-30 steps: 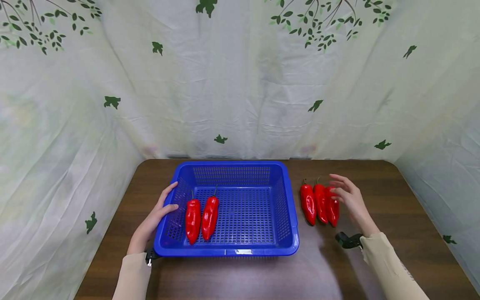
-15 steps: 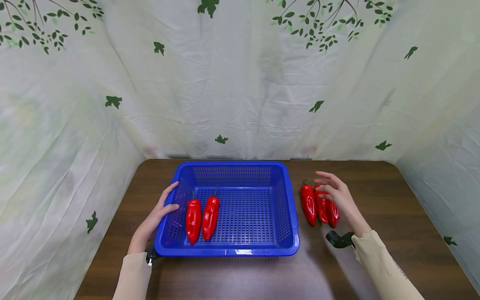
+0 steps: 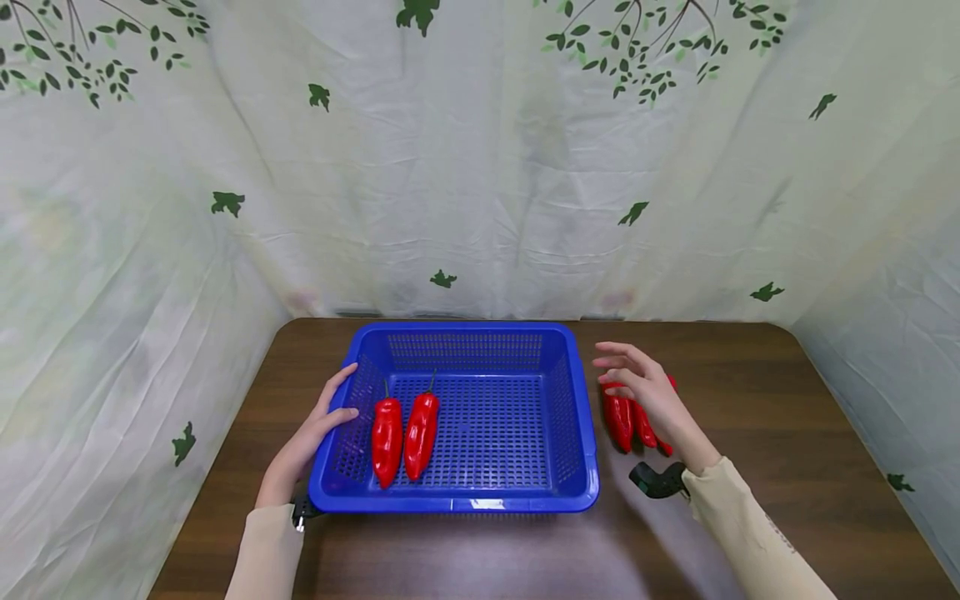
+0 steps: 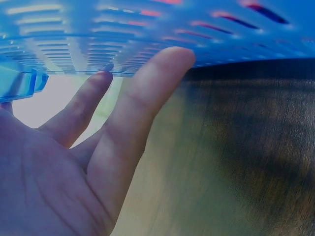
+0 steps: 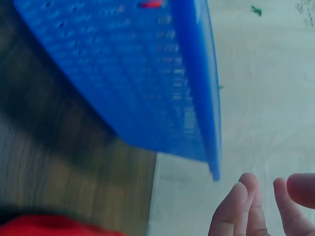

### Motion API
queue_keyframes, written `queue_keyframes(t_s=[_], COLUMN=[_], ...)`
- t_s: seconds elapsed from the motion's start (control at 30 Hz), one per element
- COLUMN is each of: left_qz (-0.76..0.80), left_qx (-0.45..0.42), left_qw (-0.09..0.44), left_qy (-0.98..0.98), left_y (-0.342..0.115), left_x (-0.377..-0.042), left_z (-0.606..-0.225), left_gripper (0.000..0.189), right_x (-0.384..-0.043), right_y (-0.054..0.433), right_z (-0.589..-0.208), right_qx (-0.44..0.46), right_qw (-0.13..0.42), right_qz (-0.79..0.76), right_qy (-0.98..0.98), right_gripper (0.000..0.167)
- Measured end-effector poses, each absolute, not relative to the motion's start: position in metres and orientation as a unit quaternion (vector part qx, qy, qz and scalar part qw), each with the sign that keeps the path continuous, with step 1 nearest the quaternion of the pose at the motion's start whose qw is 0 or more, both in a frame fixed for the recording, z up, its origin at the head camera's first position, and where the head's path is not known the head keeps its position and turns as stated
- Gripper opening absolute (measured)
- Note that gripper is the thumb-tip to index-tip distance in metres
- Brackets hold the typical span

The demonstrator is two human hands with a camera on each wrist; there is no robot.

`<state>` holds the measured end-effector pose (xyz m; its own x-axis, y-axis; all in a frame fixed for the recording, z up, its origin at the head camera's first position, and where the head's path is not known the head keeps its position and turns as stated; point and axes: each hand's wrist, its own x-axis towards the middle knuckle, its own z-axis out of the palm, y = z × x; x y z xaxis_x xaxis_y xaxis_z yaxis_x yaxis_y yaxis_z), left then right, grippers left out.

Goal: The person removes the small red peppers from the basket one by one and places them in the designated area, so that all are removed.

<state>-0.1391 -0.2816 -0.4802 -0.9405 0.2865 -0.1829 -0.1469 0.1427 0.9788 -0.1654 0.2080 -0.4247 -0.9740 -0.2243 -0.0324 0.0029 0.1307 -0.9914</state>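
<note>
Beige sleeve [image 3: 262,554]; my left hand [image 3: 311,427], unclenched, fingers straight against one blue basket [image 3: 540,503], left side; inside, leftward, two red peppers [image 3: 387,442]; right, on brown table [image 3: 765,400], three red peppers [image 3: 618,421], partly hidden by my right hand [image 3: 651,393], loosely bent, grasping nothing.

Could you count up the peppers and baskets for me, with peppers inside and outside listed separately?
Blue basket: 1
Red peppers in the basket: 2
Red peppers on the table, partly hidden by the right hand: 3
Total: 6
</note>
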Motion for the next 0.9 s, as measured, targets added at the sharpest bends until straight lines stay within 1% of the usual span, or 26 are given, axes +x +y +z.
queue_keyframes(t_s=[0.47, 0.9], left_qz=[0.655, 0.657], left_qx=[0.049, 0.047], left_qw=[0.171, 0.171], left_qy=[0.734, 0.733], left_y=[-0.281, -0.281], left_x=[-0.139, -0.139], left_z=[-0.479, -0.479], left_gripper=[0.067, 0.067], right_x=[-0.164, -0.165], right_y=[0.175, 0.146], right_z=[-0.412, -0.407], right_qx=[-0.113, -0.148], right_qw=[0.155, 0.183], right_qz=[-0.655, -0.656], right_qy=[0.731, 0.717], right_gripper=[0.038, 0.037])
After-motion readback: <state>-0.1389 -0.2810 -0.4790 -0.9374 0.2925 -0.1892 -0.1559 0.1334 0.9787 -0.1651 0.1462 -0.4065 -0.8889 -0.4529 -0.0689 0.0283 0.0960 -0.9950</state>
